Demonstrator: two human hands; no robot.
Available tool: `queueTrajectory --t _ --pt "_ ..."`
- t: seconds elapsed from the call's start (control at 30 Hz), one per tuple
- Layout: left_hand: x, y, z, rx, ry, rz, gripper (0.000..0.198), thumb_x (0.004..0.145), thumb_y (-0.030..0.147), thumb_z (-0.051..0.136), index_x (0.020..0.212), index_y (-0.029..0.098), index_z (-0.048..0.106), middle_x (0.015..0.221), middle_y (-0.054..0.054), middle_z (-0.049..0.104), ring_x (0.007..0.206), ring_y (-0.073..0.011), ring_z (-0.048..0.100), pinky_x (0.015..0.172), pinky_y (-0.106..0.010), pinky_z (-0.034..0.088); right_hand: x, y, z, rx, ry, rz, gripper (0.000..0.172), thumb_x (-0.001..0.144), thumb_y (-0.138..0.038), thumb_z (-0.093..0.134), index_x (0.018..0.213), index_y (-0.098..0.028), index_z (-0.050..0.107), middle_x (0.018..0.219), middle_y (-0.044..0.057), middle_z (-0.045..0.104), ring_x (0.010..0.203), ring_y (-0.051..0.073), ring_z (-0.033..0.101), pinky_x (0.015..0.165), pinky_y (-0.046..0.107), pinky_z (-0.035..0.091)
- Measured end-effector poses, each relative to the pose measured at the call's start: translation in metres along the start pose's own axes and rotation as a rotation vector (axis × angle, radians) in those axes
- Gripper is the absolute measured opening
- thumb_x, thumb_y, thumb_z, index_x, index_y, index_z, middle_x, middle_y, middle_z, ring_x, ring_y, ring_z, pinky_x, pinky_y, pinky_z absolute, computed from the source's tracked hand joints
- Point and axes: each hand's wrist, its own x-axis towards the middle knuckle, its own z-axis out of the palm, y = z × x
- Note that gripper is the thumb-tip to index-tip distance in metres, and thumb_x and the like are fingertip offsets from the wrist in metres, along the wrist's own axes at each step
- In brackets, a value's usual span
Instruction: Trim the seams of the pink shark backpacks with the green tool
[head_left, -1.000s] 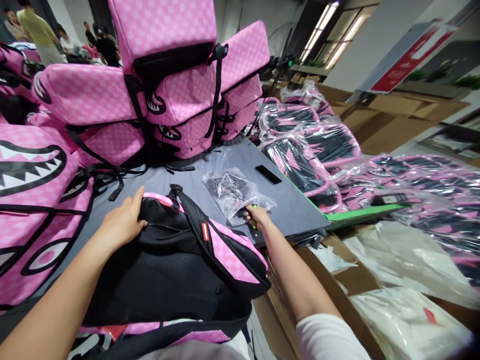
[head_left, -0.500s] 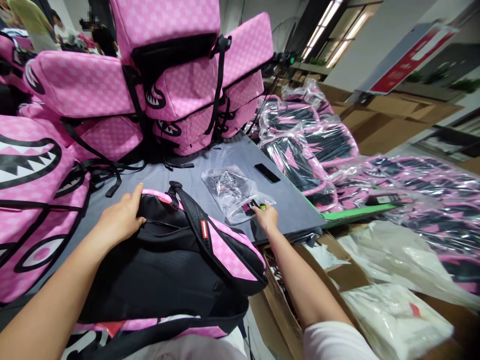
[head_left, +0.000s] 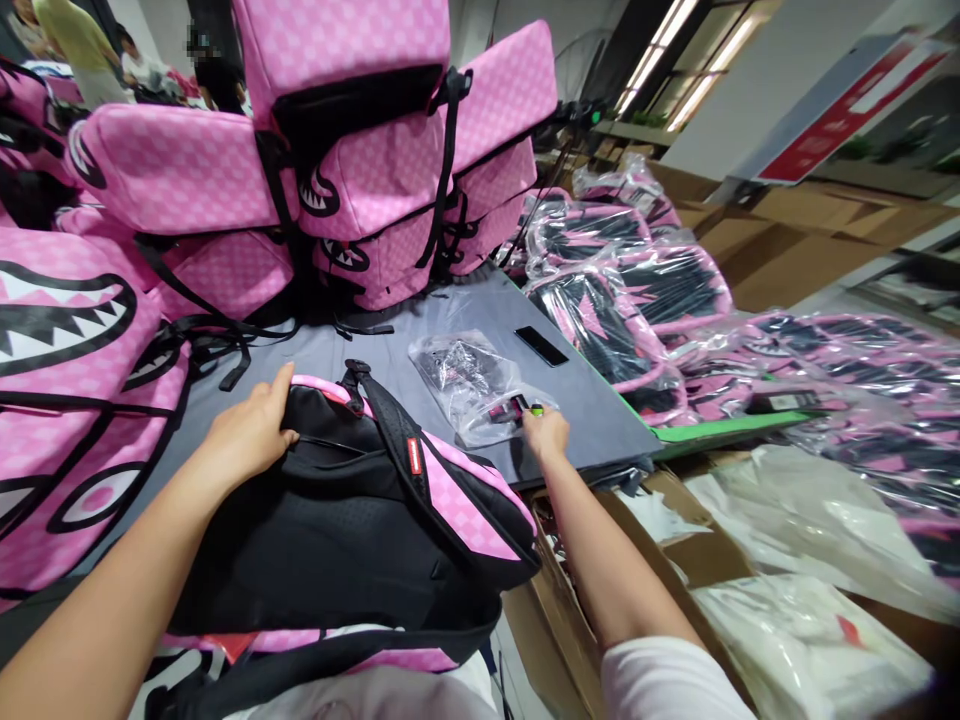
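A black and pink backpack [head_left: 337, 540] lies in front of me, its padded back and straps facing up. My left hand [head_left: 255, 420] grips its upper left corner, the thumb on the black side. Beyond the bag, my right hand [head_left: 546, 432] is closed on a small object with a bright green end [head_left: 535, 410] and dark parts; its kind is unclear. That hand is at the near right edge of a clear plastic bag [head_left: 465, 380] with dark and pink small items inside. Whether the small object is inside or over the plastic cannot be told.
Pink checkered backpacks [head_left: 352, 60] are stacked at the back and left of the grey table [head_left: 397, 350]. A black phone [head_left: 541, 346] lies near its right edge. Plastic-wrapped backpacks [head_left: 630, 290] pile up on the right. Below stand an open carton [head_left: 555, 610] and white plastic packages [head_left: 810, 630].
My right hand has shifted slightly right, and the small object in it has turned a little. The left hand keeps its grip on the backpack. The whole view has moved slightly.
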Motion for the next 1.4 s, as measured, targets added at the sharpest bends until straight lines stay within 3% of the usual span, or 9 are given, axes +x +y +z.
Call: queueTrajectory --t 0.1,0.27,0.43,0.53,0.67,0.9,1.03,1.17,1.4 --pt "0.001 0.0 0.0 -0.004 -0.007 0.007 0.089 0.088 0.032 0.057 0.158 0.02 0.003 0.149 -0.02 0.043 0.122 -0.0366 0.06 0.089 -0.042 0.052 -0.009 0.004 -0.021 -0.094 0.08 -0.05 0.015 0.088 -0.023 0.065 0.1 -0.014 0.069 0.102 0.012 0.07 0.1 0.025 0.065 0.089 0.04 0.05" --pt "-0.001 0.004 -0.002 0.004 -0.002 -0.001 0.089 0.088 0.032 0.059 0.158 0.02 0.004 0.148 -0.02 0.044 0.118 -0.0372 0.061 0.088 -0.043 0.052 -0.045 -0.005 -0.049 -0.09 0.149 -0.216 0.026 0.085 -0.021 0.058 0.107 -0.013 0.071 0.091 0.015 0.072 0.095 0.031 0.066 0.083 0.038 0.047" --pt "-0.007 0.011 -0.007 0.014 0.01 -0.007 0.09 0.086 0.031 0.061 0.157 0.018 0.007 0.138 -0.02 0.052 0.113 -0.035 0.064 0.086 -0.038 0.052 -0.121 -0.06 -0.052 0.19 -0.123 -0.576 0.024 0.084 -0.038 0.063 0.092 -0.018 0.071 0.066 0.003 0.067 0.065 0.02 0.065 0.068 0.031 0.051" --pt "-0.014 0.012 -0.009 0.015 0.031 -0.004 0.09 0.086 0.03 0.063 0.157 0.017 0.008 0.133 -0.019 0.055 0.109 -0.0342 0.066 0.083 -0.036 0.052 -0.17 -0.102 -0.036 0.37 -0.282 -0.937 0.019 0.087 -0.037 0.061 0.081 -0.021 0.068 0.077 0.004 0.071 0.074 0.02 0.067 0.072 0.031 0.051" --pt "-0.022 0.014 -0.009 -0.01 0.047 -0.013 0.092 0.086 0.026 0.064 0.157 0.017 0.007 0.131 -0.02 0.055 0.107 -0.0336 0.067 0.082 -0.037 0.053 -0.213 -0.139 -0.005 0.2 -0.422 -1.176 0.013 0.09 -0.024 0.056 0.09 -0.022 0.069 0.089 0.006 0.074 0.082 0.019 0.069 0.074 0.029 0.05" --pt "-0.029 -0.015 -0.007 -0.34 0.074 0.129 0.076 0.092 0.025 0.054 0.157 0.021 0.015 0.151 -0.017 0.043 0.134 -0.0309 0.051 0.109 -0.042 0.042 -0.234 -0.181 0.008 -0.695 -0.577 -1.295 0.021 0.082 -0.01 0.054 0.087 -0.022 0.071 0.08 0.006 0.075 0.077 0.02 0.07 0.061 0.026 0.037" --pt "-0.051 -0.043 0.02 -0.594 0.085 0.225 0.09 0.088 0.043 0.061 0.158 0.02 0.01 0.163 -0.012 0.025 0.148 -0.0261 0.032 0.119 -0.04 0.032 -0.24 -0.196 0.012 -0.789 -0.605 -1.324 0.023 0.081 -0.009 0.055 0.09 -0.022 0.072 0.083 0.007 0.076 0.08 0.022 0.071 0.062 0.027 0.038" --pt "-0.07 -0.042 0.05 -0.5 0.225 -0.008 0.095 0.081 0.032 0.071 0.157 0.024 0.016 0.157 -0.011 0.038 0.141 -0.0309 0.042 0.112 -0.045 0.042 -0.244 -0.199 0.026 -0.82 -0.66 -1.386 0.023 0.084 -0.01 0.056 0.094 -0.021 0.073 0.087 0.009 0.076 0.085 0.022 0.071 0.071 0.026 0.044" --pt "-0.066 -0.04 0.058 -0.488 0.256 0.031 0.091 0.082 0.032 0.07 0.156 0.025 0.017 0.153 -0.011 0.044 0.138 -0.0304 0.047 0.109 -0.044 0.045 -0.247 -0.205 0.032 -0.872 -0.704 -1.45 0.022 0.086 -0.011 0.056 0.097 -0.019 0.074 0.085 0.011 0.075 0.084 0.022 0.072 0.075 0.027 0.048"
